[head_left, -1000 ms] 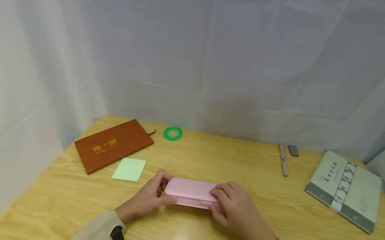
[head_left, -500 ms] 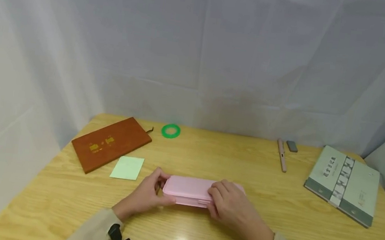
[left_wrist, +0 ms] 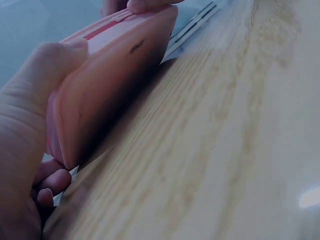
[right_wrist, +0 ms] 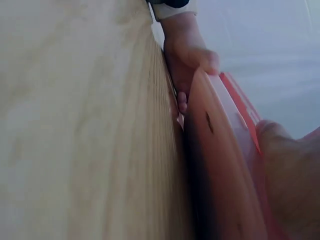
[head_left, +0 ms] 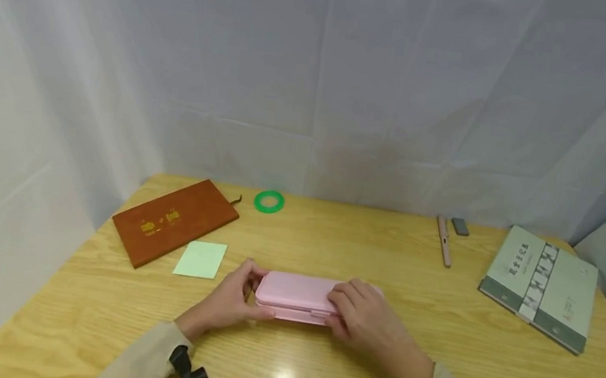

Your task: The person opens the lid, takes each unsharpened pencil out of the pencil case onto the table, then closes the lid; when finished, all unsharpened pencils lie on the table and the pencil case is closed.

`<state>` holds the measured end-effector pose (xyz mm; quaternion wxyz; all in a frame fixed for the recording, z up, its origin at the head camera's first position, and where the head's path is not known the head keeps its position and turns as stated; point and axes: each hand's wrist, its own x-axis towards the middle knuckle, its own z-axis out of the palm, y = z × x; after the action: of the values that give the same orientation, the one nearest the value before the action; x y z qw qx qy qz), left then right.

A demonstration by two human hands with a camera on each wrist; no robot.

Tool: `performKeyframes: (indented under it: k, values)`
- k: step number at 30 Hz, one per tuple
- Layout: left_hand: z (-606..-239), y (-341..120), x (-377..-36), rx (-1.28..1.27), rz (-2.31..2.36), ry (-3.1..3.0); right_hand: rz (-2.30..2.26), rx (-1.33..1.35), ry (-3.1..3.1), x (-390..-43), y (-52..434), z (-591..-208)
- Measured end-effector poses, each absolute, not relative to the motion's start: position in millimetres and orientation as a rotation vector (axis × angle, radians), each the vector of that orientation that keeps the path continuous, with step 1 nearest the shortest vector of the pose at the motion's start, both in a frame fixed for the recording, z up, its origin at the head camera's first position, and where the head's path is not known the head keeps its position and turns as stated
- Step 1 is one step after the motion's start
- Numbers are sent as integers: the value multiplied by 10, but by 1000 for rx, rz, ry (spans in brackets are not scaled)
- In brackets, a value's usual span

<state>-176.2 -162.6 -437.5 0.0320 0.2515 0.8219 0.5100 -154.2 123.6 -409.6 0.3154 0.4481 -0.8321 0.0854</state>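
A closed pink pencil case (head_left: 293, 296) lies on the wooden table (head_left: 329, 254) in front of me. My left hand (head_left: 231, 300) grips its left end, thumb on the front edge and fingers curled behind. My right hand (head_left: 363, 322) grips the right end, fingers over the lid. In the left wrist view the pink case (left_wrist: 107, 85) fills the upper left, with my left hand (left_wrist: 22, 150) round its near end. The right wrist view shows the pink case (right_wrist: 220, 165) edge-on with my right thumb (right_wrist: 287, 170) against it.
A brown notebook (head_left: 174, 222) and a pale green sticky pad (head_left: 201, 259) lie at the left. A green tape ring (head_left: 269, 201) sits at the back. A pink pen (head_left: 444, 240), a small grey eraser (head_left: 459, 226) and a green-grey book (head_left: 540, 284) lie at the right.
Both hands keep their hold on the case. The lid, slightly ajar a second ago, now sits flatter on the base. The head view has shifted a little.
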Motion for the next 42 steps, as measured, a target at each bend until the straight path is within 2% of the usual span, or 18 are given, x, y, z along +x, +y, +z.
performKeyframes:
  k: [7,11,19,26,33,37,42]
  values:
    - [-4425,-1641,-1774,841,1575,2519,433,1232,-2076,-1708,1325,-4034]
    - [-4421,-1629,-1766,829,1534,2534,494,1168,-2102,-1873,1350,-3930]
    - [-4408,-1620,-1787,886,1422,2666,680,1012,-2544,-2306,1362,-3656]
    - [-4414,-1617,-1778,858,1365,2689,799,1031,-2843,-2625,1376,-3583]
    - [-4399,-1603,-1749,864,1358,2686,747,1006,-2463,-2510,1376,-3662]
    - [-4399,-1603,-1750,875,1354,2688,670,1127,-2223,-2313,1368,-3734]
    - [-4403,-1615,-1762,895,1363,2684,649,1296,-2511,-2073,1431,-3896]
